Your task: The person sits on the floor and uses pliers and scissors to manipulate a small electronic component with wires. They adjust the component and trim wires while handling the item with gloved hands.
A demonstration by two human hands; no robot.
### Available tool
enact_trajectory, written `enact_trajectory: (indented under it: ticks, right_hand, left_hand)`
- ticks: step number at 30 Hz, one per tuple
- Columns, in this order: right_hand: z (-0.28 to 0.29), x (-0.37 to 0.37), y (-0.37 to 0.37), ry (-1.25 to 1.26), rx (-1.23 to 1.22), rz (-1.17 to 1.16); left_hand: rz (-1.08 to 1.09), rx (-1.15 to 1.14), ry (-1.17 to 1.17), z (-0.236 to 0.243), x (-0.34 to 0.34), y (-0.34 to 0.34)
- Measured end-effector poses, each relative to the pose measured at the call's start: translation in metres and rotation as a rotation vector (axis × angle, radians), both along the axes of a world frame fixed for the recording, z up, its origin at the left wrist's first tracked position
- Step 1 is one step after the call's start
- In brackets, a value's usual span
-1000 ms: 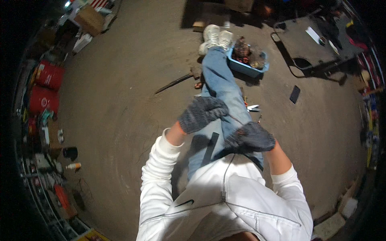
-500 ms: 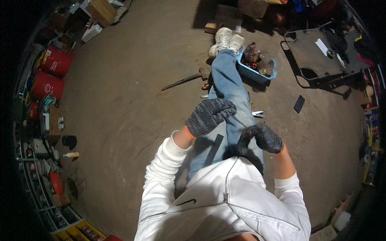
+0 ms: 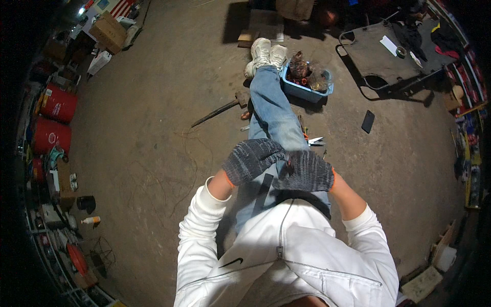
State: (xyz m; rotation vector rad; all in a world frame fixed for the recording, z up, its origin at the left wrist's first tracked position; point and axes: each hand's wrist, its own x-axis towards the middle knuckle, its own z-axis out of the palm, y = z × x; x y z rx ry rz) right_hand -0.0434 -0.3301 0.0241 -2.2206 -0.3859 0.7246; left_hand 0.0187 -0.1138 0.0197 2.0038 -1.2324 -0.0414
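My left hand (image 3: 252, 159) and my right hand (image 3: 304, 172), in grey knit gloves with orange cuffs, almost meet over my jeans (image 3: 268, 100). Both have curled fingers; whatever they hold is too small or hidden to make out. A dark strip (image 3: 263, 192) lies across my thigh below my left hand. Scissors (image 3: 316, 141) and other small tools lie beside my right leg. A hammer or mallet with a dark handle (image 3: 214, 114) lies left of my shins. A blue bin (image 3: 307, 93) with copper-coloured scrap and plastic bags stands right of my shoes (image 3: 260, 57).
A grey folding cot (image 3: 378, 56) stands at the upper right, a black phone (image 3: 367, 121) on the floor below it. Red drums (image 3: 52, 135), cardboard boxes (image 3: 107, 31) and assorted goods line the left edge. Crowded shelving (image 3: 468, 153) runs along the right edge.
My hands have drawn closer together: the left has come down slightly toward the right, and the right has turned, its back now more toward me. The view has shifted a little.
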Motion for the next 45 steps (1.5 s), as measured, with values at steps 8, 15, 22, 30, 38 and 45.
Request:
enact_trajectory:
  ticks: [8,15,22,30,38,45]
  right_hand:
    - [0.027,0.003,-0.005,0.586,2.091,-0.536]
    - [0.017,0.018,-0.002,0.072,1.818,-0.429]
    - [0.011,-0.003,0.016,-0.414,0.043,-0.146]
    - [0.010,0.003,0.017,0.784,1.678,-0.179]
    - [0.027,-0.011,0.025,0.230,1.031,-0.408]
    - [0.019,-0.004,0.024,0.177,1.177,-0.280]
  left_hand:
    - [-0.100,-0.071,0.102,-0.025,0.005,-0.010]
    - [-0.106,-0.050,0.016,0.006,-0.020,-0.006]
    - [-0.104,-0.009,-0.071,0.040,-0.006,-0.006]
    - [0.042,-0.150,0.305,0.005,0.024,-0.014]
    - [-0.121,-0.326,0.932,-0.052,0.016,-0.016]
    - [0.021,-0.268,0.599,-0.062,-0.008,-0.016]
